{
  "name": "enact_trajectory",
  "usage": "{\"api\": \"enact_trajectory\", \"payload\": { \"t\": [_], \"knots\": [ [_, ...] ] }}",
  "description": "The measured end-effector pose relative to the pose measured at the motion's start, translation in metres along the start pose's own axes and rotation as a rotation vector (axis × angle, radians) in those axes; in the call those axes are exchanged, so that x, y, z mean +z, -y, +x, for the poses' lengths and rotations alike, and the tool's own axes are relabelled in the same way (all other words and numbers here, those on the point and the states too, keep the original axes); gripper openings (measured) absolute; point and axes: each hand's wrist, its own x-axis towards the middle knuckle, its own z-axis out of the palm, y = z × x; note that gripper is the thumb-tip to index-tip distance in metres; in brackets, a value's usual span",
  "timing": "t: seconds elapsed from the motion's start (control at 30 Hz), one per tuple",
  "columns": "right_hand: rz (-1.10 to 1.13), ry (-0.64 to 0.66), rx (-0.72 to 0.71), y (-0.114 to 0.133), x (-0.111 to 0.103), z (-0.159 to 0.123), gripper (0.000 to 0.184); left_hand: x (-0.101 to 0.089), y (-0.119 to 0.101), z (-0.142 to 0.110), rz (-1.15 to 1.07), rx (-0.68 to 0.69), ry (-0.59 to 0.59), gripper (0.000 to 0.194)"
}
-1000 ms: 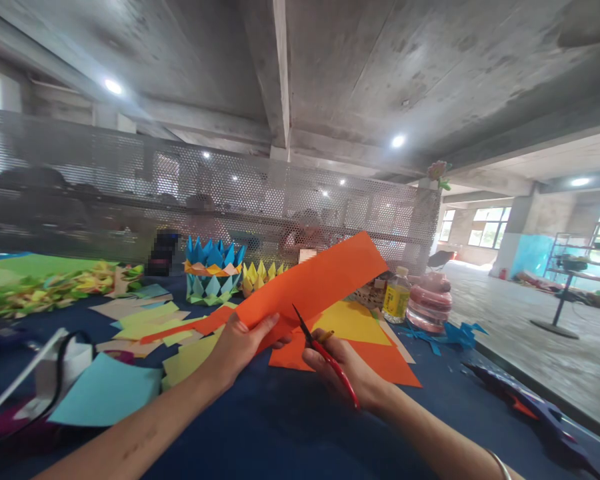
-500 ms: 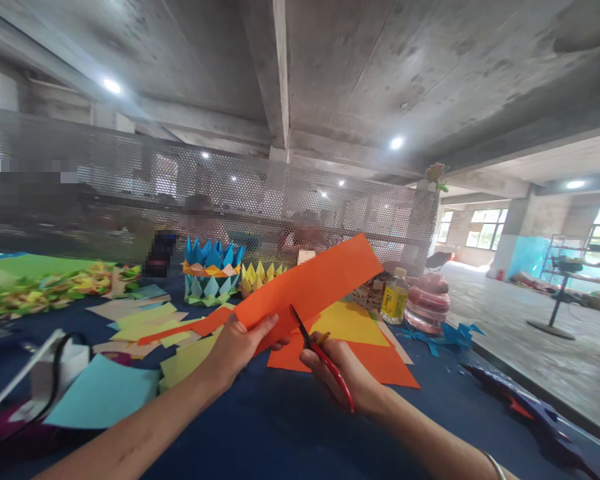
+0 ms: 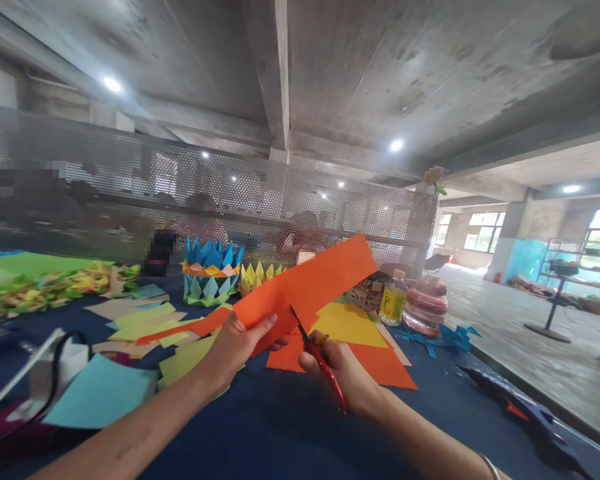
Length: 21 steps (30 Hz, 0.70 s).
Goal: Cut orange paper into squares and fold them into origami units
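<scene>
A long strip of orange paper (image 3: 325, 272) slants up to the right above the table. My left hand (image 3: 250, 339) pinches its lower left part, thumb on top. In my right hand (image 3: 337, 363) is a pair of red-handled scissors (image 3: 325, 365), their dark blades reaching into the strip's lower edge near my left fingers. Part of the handles is hidden by my fingers. Beneath, a yellow sheet (image 3: 353, 325) and an orange sheet (image 3: 380, 367) lie on the dark blue tabletop (image 3: 260, 433).
Folded-paper pieces in blue and green (image 3: 213, 270) and in yellow (image 3: 261, 277) stand behind. Yellow-green paper pieces (image 3: 147, 323) and a light blue sheet (image 3: 103, 393) lie left. A labelled bottle (image 3: 393, 300), a pink container (image 3: 427, 310) and blue scraps (image 3: 445, 340) are right. People sit behind a perforated screen (image 3: 260, 180).
The scissors' handles have swung slightly left, and the blades look closer together. My left hand and the orange strip are almost where they were.
</scene>
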Motion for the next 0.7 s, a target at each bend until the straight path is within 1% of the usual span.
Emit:
{"api": "enact_trajectory", "payload": {
  "t": [0.23,0.4,0.53,0.7],
  "knots": [
    [-0.005,0.010,-0.031,0.0029,-0.0011,-0.0040,0.048,0.0009,0.0012,-0.0046,-0.024,-0.021,0.041,0.038],
    [0.113,0.019,0.005,0.0039,0.0004,-0.0051,0.048,0.0025,0.0033,-0.0082,-0.003,-0.043,0.114,0.043],
    [0.165,0.014,-0.007,0.0035,0.0013,-0.0046,0.048,0.0028,0.0027,-0.0087,-0.018,-0.108,0.111,0.042],
    [0.166,-0.019,-0.031,0.0048,0.0032,-0.0036,0.050,0.0033,0.0033,-0.0091,-0.053,-0.077,0.122,0.043]
  ]
}}
